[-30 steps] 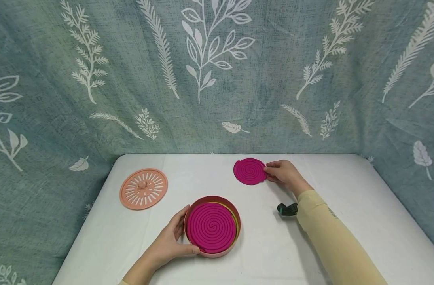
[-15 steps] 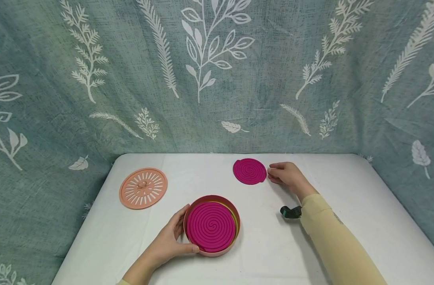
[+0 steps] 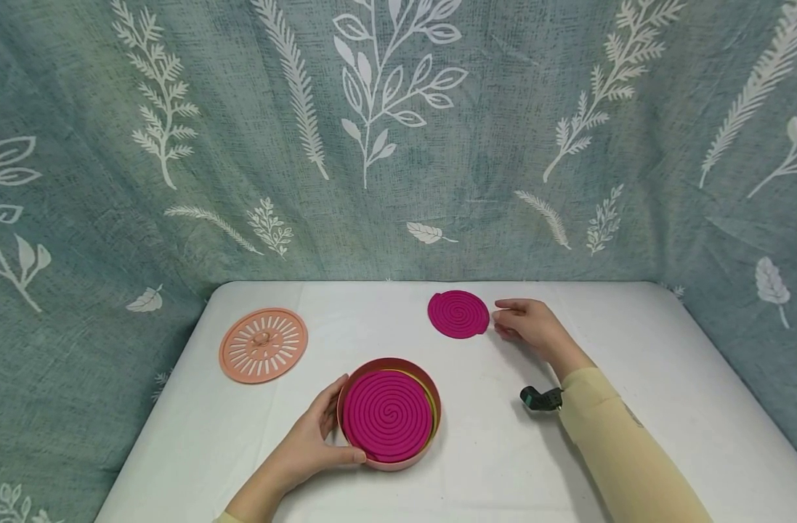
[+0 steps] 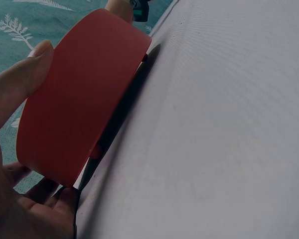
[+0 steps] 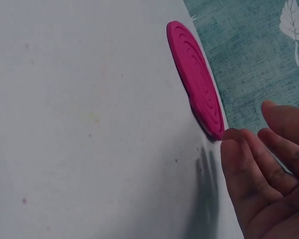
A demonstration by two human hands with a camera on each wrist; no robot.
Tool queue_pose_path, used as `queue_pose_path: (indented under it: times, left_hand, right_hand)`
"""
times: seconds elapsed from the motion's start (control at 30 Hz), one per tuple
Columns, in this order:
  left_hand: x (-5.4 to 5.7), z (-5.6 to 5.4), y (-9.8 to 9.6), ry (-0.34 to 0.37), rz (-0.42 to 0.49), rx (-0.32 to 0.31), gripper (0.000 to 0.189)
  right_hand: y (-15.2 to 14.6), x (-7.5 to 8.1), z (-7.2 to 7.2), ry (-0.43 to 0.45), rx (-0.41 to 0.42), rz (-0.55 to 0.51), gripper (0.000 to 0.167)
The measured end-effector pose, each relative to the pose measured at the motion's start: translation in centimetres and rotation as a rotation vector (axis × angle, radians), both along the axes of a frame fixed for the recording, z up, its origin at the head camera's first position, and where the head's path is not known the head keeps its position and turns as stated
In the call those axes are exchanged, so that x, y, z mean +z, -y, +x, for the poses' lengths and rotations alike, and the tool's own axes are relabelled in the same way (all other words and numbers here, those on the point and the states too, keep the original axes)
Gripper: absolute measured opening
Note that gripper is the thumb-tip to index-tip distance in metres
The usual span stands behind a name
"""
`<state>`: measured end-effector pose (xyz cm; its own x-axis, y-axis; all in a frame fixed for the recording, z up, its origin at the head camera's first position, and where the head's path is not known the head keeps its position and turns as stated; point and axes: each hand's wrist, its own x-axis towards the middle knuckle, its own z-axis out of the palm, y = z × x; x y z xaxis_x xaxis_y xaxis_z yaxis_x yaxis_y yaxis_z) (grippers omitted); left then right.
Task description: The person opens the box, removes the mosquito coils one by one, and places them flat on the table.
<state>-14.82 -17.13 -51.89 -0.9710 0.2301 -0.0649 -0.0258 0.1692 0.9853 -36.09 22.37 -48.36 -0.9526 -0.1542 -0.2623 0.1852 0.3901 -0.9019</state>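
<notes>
In the head view a round pinkish-red mosquito coil box (image 3: 437,421) stands near the table's front with magenta mosquito coils (image 3: 388,416) inside and a yellow-green edge showing beneath them. My left hand (image 3: 313,444) grips the box's left side, thumb at the front and fingers behind. The left wrist view shows the box's red outer wall (image 4: 84,94) between thumb and fingers. Another flat magenta coil (image 3: 458,314) lies at the back of the table. Just right of it, my right hand (image 3: 529,323) holds nothing; its fingers (image 5: 234,164) are loosely bent and apart from the coil (image 5: 197,74).
A peach slotted lid (image 3: 264,346) with a small knob lies at the table's left. The white table (image 3: 490,450) meets a green leaf-patterned curtain (image 3: 398,218) behind and at the sides. A black wrist device (image 3: 540,399) sits under my right wrist.
My right hand has let go of the flat coil's right edge and moved slightly right. The left hand, box and lid have stayed in place.
</notes>
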Motion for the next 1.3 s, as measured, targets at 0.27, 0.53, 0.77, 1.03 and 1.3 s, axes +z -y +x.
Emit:
queue_pose_path:
  times: [0.27, 0.53, 0.77, 1.03, 1.3]
  left_hand:
    - [-0.1, -0.1, 0.1, -0.013, 0.013, 0.002, 0.122]
    - [-0.2, -0.2, 0.0, -0.005, 0.01, -0.004, 0.123]
    - [-0.1, -0.2, 0.0, -0.002, -0.005, 0.004, 0.12]
    - [-0.2, -0.1, 0.1, 0.0, -0.015, 0.009, 0.119]
    - [-0.4, -0.2, 0.2, -0.006, -0.015, 0.011, 0.12]
  right_hand:
    - [0.5, 1.3, 1.2, -0.027, 0.053, -0.046, 0.055]
    - [1.2, 2.0, 2.5, -0.032, 0.077, -0.098, 0.057]
    - [2.0, 2.4, 3.6, -0.068, 0.123, -0.139, 0.059]
    - [3.2, 2.7, 4.8, -0.093, 0.184, -0.162, 0.061]
    - [4.4, 3.3, 6.0, -0.118, 0.242, -0.18, 0.056]
